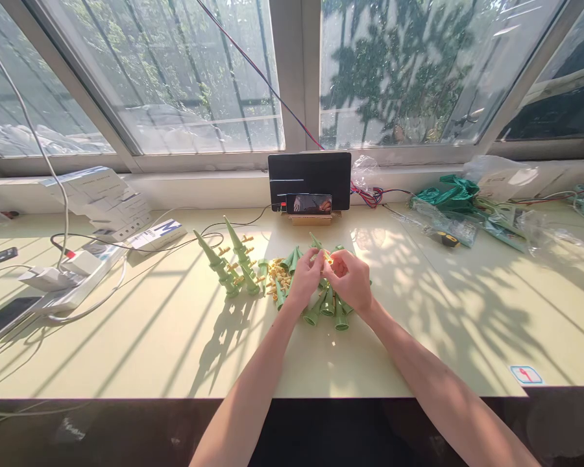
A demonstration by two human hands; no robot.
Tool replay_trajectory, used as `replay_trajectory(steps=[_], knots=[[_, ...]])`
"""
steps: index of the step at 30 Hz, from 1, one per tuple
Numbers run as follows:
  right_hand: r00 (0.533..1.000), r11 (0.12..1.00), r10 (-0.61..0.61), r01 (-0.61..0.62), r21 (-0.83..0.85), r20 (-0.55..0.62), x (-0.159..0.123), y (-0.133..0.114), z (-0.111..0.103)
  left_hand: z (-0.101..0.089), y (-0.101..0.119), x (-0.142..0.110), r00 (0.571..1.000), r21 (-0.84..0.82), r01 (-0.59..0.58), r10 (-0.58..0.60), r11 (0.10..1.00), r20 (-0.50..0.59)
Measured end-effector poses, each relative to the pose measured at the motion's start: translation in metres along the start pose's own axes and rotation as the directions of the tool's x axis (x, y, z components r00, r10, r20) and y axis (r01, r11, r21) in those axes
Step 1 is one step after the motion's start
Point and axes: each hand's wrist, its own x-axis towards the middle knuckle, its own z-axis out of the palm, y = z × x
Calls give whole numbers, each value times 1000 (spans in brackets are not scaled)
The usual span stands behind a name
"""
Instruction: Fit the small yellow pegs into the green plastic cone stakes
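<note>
My left hand [305,277] and my right hand [350,279] meet above a pile of green plastic cones [328,305], fingers closed. A small yellow plastic peg [328,257] is pinched at the right fingertips. The pointed tip of a green cone [315,240] rises past my left fingers, which appear to grip it; its lower part is hidden. Many small yellow pegs [278,275] lie heaped left of my left hand. Further left stand two tall stacked green cones, one [217,263] beside another [242,259], with yellow pegs sticking out sideways.
A black tablet [310,170] and a phone [309,203] stand at the back by the window. On the left are a power strip [85,279], cables and white boxes [100,198]. Plastic bags [448,191] and a yellow-black tool [448,239] lie at right.
</note>
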Motion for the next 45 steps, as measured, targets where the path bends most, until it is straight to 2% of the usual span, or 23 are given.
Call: replay_trajectory(steps=[13,29,36,45], knots=[[997,993,-67,64,-94,-27,-1,4,1,1,-3,1,998,-98,46,-42,994,46],[991,990,-117,110,-92,-68,-1,8,4,1,-8,2,996,-73,85,-86,994,-8],[990,990,-130,128,-63,-44,0,8,2,1,-8,3,997,-103,75,-72,992,35],[987,986,-156,154,-68,-32,1,7,2,-1,-6,2,997,-29,66,-65,997,45]])
